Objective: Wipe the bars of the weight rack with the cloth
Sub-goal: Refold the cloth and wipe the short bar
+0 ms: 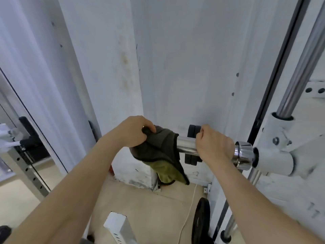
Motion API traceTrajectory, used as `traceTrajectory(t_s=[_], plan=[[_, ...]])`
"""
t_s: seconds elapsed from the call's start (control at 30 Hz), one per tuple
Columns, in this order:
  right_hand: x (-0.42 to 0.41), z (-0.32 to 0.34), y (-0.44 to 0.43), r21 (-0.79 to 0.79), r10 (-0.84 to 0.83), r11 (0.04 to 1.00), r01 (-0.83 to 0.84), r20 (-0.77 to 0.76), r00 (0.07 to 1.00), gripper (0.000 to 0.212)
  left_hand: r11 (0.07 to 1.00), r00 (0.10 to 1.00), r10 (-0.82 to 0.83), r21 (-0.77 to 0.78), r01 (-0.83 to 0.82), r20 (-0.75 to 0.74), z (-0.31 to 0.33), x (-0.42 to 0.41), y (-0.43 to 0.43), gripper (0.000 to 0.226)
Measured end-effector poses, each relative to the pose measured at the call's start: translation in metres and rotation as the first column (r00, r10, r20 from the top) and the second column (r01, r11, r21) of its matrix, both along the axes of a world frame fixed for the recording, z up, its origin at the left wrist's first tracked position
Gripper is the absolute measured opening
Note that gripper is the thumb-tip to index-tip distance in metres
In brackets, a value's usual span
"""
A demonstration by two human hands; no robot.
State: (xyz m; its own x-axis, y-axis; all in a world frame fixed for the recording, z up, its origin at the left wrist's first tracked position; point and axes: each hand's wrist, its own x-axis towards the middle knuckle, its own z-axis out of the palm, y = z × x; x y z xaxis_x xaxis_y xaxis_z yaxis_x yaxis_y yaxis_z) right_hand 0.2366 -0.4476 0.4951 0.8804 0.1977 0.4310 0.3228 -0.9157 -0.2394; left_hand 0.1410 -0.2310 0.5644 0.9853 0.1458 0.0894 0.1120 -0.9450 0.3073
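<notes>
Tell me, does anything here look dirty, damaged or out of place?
Yes. The white wall has brownish stains above the left hand, and its base near the floor looks chipped and scuffed. The cloth draped over the chrome bar looks normal for wiping.

The chrome bar [186, 146] shows only a short bare stretch between the cloth [158, 150] and the right hand [213, 147]. Close behind stand the white wall [184, 67] and small black weight plates [193, 131]. Rightward, the collar [243, 154] and white rack joint [274, 161] block passage. Below, open space drops to the floor [140, 208].
</notes>
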Motion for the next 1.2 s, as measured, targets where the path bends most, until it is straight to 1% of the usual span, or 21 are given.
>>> traceTrajectory(t_s=[0.07,0.13,0.2,0.23,0.3,0.33,0.43,0.53,0.6,0.67,0.73,0.77,0.8,0.83,0.9,0.93,1.0,1.07,1.13,1.17,1.2], plan=[[0.000,-0.001,0.000,0.003,0.007,1.000,-0.007,0.007,1.000,0.028,0.993,0.990,-0.004,0.116,0.020,-0.137,-0.010,-0.012,0.003,0.052],[-0.001,-0.001,-0.001,0.002,0.014,1.000,-0.014,0.005,1.000,0.030,0.921,0.982,0.050,0.390,0.025,-0.180,-0.013,-0.018,0.001,0.064],[-0.001,0.000,-0.001,-0.003,0.022,1.000,-0.023,-0.002,1.000,0.031,0.761,0.999,0.022,0.649,0.006,-0.035,-0.017,-0.013,-0.006,0.077],[-0.001,0.000,-0.001,-0.006,0.024,1.000,-0.024,-0.007,1.000,0.031,0.722,0.998,-0.054,0.691,0.025,0.020,-0.021,-0.005,-0.011,0.088],[-0.001,-0.001,-0.001,-0.011,0.022,1.000,-0.022,-0.015,1.000,0.031,0.730,0.983,-0.182,0.666,0.152,-0.025,-0.035,0.019,-0.021,0.110],[-0.002,-0.001,-0.002,-0.010,0.020,1.000,-0.020,-0.015,1.000,0.032,0.744,0.972,-0.233,0.636,0.207,-0.044,-0.046,0.030,-0.023,0.108],[-0.002,0.001,-0.003,-0.006,0.004,1.000,-0.004,-0.025,1.000,0.032,0.768,0.928,-0.315,0.629,0.124,0.202,-0.077,0.042,0.001,0.066],[0.004,0.009,-0.001,-0.025,-0.031,0.999,0.029,-0.104,0.994,0.032,0.878,0.944,-0.123,0.477,-0.041,0.308,-0.086,0.024,0.052,0.048],[0.009,0.016,0.000,-0.041,-0.012,0.999,0.004,-0.213,0.977,0.029,0.915,0.968,0.053,0.378,-0.145,0.244,-0.098,0.012,0.083,0.034],[0.013,0.019,0.001,-0.047,0.010,0.999,-0.026,-0.312,0.950,0.023,0.937,0.981,0.046,0.331,-0.108,0.187,-0.124,0.008,0.090,0.028],[0.018,0.020,0.002,-0.029,0.013,0.999,-0.024,-0.331,0.943,0.022,0.979,0.937,0.165,0.066,-0.194,0.307,-0.152,0.009,0.076,0.025],[0.019,0.020,0.002,-0.026,0.004,1.000,-0.012,-0.318,0.948,0.022,0.946,0.877,0.324,-0.146,-0.291,0.354,-0.161,0.008,0.065,0.022],[0.020,0.019,0.002,-0.027,-0.005,1.000,-0.003,-0.301,0.954,0.022,0.851,0.786,0.499,-0.375,-0.366,0.364,-0.165,0.006,0.058,0.021],[0.020,0.019,0.002,-0.024,-0.013,1.000,0.007,-0.284,0.959,0.023,0.704,0.691,0.648,-0.598,-0.384,0.320,-0.167,0.002,0.055,0.020],[0.020,0.017,0.002,-0.011,-0.023,1.000,0.021,-0.245,0.969,0.025,0.283,0.568,0.810,-0.945,-0.167,0.142,-0.157,-0.011,0.058,0.016],[0.021,0.016,0.002,-0.003,-0.026,1.000,0.026,-0.231,0.973,0.027,0.089,0.555,0.828,-0.996,0.009,0.079,-0.145,-0.019,0.060,0.016],[0.020,0.015,0.002,0.001,-0.026,1.000,0.026,-0.223,0.974,0.027,-0.123,0.637,0.763,-0.944,0.306,0.107,-0.114,-0.034,0.060,0.025],[0.018,0.015,0.002,0.012,-0.016,1.000,0.019,-0.229,0.973,0.027,-0.191,0.737,0.612,-0.851,0.489,0.286,-0.075,-0.042,0.053,0.040],[0.016,0.016,0.002,0.025,-0.007,1.000,0.014,-0.236,0.972,0.027,-0.203,0.797,0.375,-0.798,0.568,0.472,-0.037,-0.040,0.038,0.054],[0.015,0.016,0.002,0.031,-0.004,0.999,0.012,-0.229,0.973,0.027,-0.173,0.828,0.243,-0.818,0.549,0.505,-0.025,-0.034,0.032,0.063],[0.013,0.017,0.002,0.042,-0.002,0.999,0.011,-0.210,0.978,0.027,-0.065,0.878,0.095,-0.877,0.476,0.469,-0.018,-0.026,0.025,0.072]])
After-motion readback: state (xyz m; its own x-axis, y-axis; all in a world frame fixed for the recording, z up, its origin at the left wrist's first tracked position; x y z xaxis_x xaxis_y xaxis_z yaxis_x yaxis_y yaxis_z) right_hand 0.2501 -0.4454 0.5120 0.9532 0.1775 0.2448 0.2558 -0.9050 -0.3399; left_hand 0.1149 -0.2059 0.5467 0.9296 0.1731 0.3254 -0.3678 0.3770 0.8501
